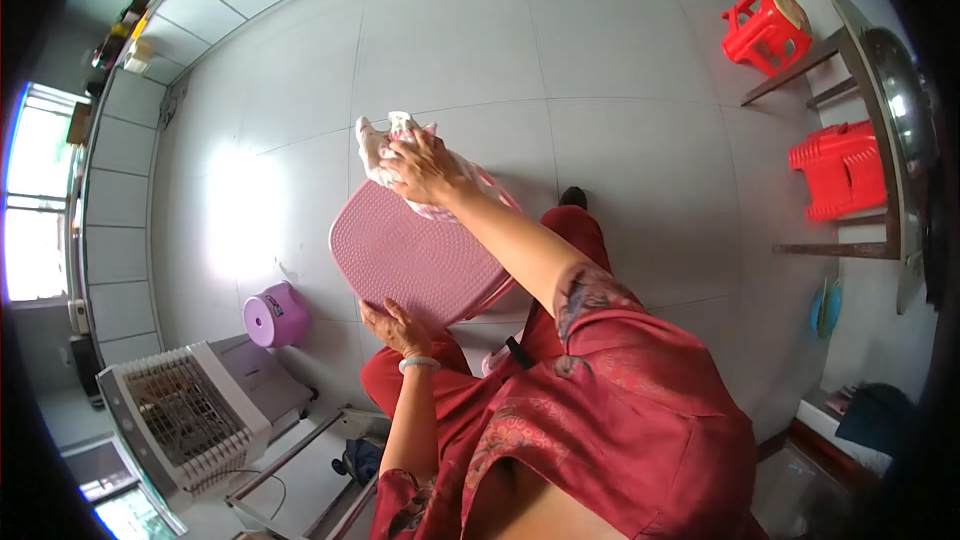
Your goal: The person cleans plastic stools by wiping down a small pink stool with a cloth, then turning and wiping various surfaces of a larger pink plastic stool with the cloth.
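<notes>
A pink stool (415,250) with a dimpled, rounded seat is in front of my knees, in the middle of the head view. My right hand (432,172) presses a white and pink cloth (375,152) onto the far right part of the seat. The cloth is bunched up under the fingers and sticks out past the seat's far edge. On the near left edge of the seat, my left hand (400,328) holds the stool, its fingers at the rim and a pale bangle on the wrist. Most of the stool's underside is hidden.
To the left stands a small purple stool (277,315), with a white heater with a grille (185,410) nearer me. Two red plastic stools (766,30) are at the right, by a dark wooden table (850,60). Grey tiles (640,160) cover the floor.
</notes>
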Motion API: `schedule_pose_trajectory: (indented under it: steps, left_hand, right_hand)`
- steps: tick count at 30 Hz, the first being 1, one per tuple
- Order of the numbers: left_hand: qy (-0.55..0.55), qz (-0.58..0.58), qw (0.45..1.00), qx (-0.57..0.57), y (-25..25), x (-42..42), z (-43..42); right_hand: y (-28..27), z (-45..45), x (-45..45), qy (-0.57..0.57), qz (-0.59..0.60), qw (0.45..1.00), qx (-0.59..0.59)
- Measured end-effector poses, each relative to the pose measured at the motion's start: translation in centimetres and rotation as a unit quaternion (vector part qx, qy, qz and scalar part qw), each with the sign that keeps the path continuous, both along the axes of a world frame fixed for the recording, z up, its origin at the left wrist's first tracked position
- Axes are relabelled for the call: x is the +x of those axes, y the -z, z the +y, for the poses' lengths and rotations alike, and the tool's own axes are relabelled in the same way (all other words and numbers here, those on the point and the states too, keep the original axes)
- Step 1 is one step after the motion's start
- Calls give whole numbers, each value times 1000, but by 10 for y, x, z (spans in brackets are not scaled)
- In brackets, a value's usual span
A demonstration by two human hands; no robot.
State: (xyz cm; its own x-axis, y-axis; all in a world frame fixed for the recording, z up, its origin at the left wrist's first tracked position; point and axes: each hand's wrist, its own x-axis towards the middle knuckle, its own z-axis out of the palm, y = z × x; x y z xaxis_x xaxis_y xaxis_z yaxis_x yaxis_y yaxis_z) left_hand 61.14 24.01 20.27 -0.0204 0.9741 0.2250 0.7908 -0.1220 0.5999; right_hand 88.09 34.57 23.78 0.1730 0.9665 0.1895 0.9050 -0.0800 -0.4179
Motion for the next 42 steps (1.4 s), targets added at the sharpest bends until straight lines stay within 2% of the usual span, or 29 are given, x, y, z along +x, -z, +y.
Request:
schedule_pose_trajectory:
  steps: [1,2,4,6,8,11,13,14,18,22,24,26,28,29,32,33,35,36,37,40,42]
  left_hand:
    - [3,3,1000,-4,0,0,0]
    - [5,6,1000,-8,1,-1,0]
    - [9,23,1000,-17,4,-4,0]
    - [15,15,1000,-10,0,-2,-1]
    - [13,13,1000,-4,0,-1,-1]
    - [5,19,1000,-8,2,-1,-2]
    - [1,16,1000,-18,-1,1,-2]
    - [4,22,1000,-16,1,0,-2]
    - [5,37,999,-16,3,-4,0]
    - [1,31,999,-21,5,-4,1]
    - [-7,27,999,-31,-1,0,0]
    - [-9,24,999,-34,-3,1,-2]
    - [-2,22,999,-29,-3,1,-2]
    - [-1,23,999,-27,-2,1,-1]
    - [6,25,999,-25,1,-2,0]
    - [7,26,999,-25,3,-3,0]
    - [9,28,999,-23,6,-7,2]
    - [10,28,999,-22,9,-9,2]
    - [12,29,999,-20,11,-10,2]
    - [6,19,999,-29,6,-7,0]
    - [5,17,999,-31,1,-4,-1]
  right_hand:
    - [0,11,9,6,25,999,-34]
    - [-8,17,25,-15,123,989,-83]
    - [-30,23,55,-58,315,931,-175]
    - [11,23,73,-123,368,920,-47]
    - [14,11,80,-138,497,857,1]
    - [4,-23,72,-35,741,670,-40]
    - [42,-33,66,47,833,551,8]
    - [59,-40,62,87,870,485,32]
    - [97,-105,39,83,935,336,79]
    - [140,-184,-7,189,932,288,111]
    - [157,-207,-35,245,916,296,117]
    - [170,-217,-55,287,891,331,118]
    - [176,-213,-62,314,845,418,118]
    - [178,-205,-58,325,813,468,119]
    - [180,-168,-24,247,565,771,161]
    - [176,-151,-6,201,465,842,185]
    - [149,-106,35,60,278,928,241]
    - [130,-87,55,-29,349,925,146]
    - [69,-72,64,-34,493,862,116]
    - [54,-22,74,-27,482,875,-50]
    - [63,-9,75,-40,471,878,-75]
